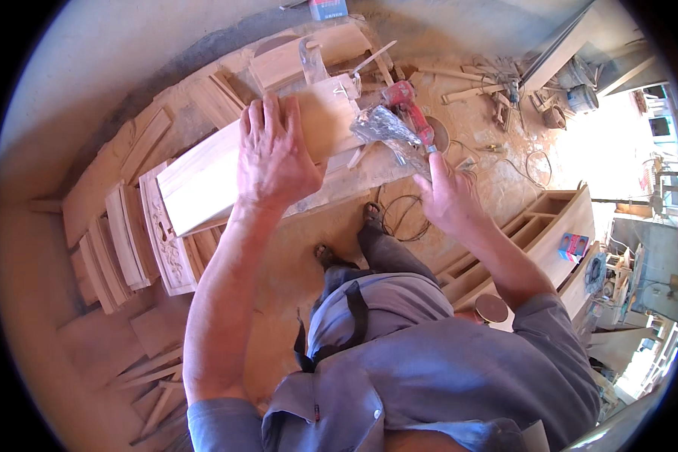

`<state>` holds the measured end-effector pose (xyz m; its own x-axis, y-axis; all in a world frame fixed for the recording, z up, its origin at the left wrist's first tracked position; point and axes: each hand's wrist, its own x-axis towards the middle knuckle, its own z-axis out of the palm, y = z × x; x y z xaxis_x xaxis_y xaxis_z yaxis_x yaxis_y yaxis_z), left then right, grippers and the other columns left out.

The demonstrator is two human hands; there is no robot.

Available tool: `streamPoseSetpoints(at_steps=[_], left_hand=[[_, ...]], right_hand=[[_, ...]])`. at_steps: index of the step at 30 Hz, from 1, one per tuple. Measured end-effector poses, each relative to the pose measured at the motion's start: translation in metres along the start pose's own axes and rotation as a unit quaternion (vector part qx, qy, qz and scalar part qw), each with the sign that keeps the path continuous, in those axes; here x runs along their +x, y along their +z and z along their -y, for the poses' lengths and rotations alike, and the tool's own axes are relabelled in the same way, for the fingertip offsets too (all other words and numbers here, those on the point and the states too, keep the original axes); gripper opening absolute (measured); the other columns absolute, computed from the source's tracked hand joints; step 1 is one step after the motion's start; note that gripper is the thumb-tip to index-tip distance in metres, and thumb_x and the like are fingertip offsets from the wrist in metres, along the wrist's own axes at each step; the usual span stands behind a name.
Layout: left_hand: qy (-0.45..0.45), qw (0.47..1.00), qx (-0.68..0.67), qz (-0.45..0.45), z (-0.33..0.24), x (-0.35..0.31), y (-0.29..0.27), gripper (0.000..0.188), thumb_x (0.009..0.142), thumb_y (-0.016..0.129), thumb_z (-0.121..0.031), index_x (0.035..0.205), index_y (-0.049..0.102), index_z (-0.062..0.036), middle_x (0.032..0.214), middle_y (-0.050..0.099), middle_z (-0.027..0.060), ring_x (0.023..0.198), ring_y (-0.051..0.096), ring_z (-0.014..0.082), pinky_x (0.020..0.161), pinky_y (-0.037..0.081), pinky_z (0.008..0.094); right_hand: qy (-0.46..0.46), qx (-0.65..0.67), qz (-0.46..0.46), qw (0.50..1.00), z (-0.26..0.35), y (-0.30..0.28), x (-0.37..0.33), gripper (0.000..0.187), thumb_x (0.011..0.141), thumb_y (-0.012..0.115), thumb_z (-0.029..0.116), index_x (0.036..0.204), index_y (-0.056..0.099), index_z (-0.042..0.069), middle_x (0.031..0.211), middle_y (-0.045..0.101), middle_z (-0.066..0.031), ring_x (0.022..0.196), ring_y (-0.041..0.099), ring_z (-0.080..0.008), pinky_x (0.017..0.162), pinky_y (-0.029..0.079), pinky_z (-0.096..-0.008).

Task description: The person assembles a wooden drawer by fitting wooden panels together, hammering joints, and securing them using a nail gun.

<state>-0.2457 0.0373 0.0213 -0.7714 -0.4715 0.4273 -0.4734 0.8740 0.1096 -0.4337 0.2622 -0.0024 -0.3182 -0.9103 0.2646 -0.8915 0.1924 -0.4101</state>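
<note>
My left hand lies on a pale wooden board, its fingers stretched out over the face. The board rests at a slant on the workbench. My right hand is held out to the right of the board. Its index finger points forward and the thumb stands apart; the other fingers are partly hidden. By that fingertip is the metal end of a red tool, whose kind I cannot make out. Crumpled clear plastic lies against the tool, close to my thumb.
Beneath the board is a carved wooden panel, with curved wooden pieces stacked beside it. A long wooden frame with compartments stands to my right, bearing a small box. Cords and wood scraps litter the floor.
</note>
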Motion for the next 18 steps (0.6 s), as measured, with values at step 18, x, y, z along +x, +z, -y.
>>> streamPoseSetpoints(at_steps=[18], left_hand=[[-0.021, 0.999, 0.000, 0.048, -0.002, 0.001, -0.002, 0.092, 0.065, 0.091, -0.030, 0.138, 0.047, 0.0061, 0.134, 0.049, 0.0248, 0.124, 0.049, 0.0415, 0.109, 0.039, 0.0514]], right_hand=[[0.245, 0.485, 0.085, 0.835, -0.011, 0.004, 0.001, 0.017, 0.096, 0.066, 0.009, 0.104, 0.053, 0.002, 0.069, 0.058, -0.0078, 0.053, 0.058, -0.0164, 0.050, 0.046, -0.0344]])
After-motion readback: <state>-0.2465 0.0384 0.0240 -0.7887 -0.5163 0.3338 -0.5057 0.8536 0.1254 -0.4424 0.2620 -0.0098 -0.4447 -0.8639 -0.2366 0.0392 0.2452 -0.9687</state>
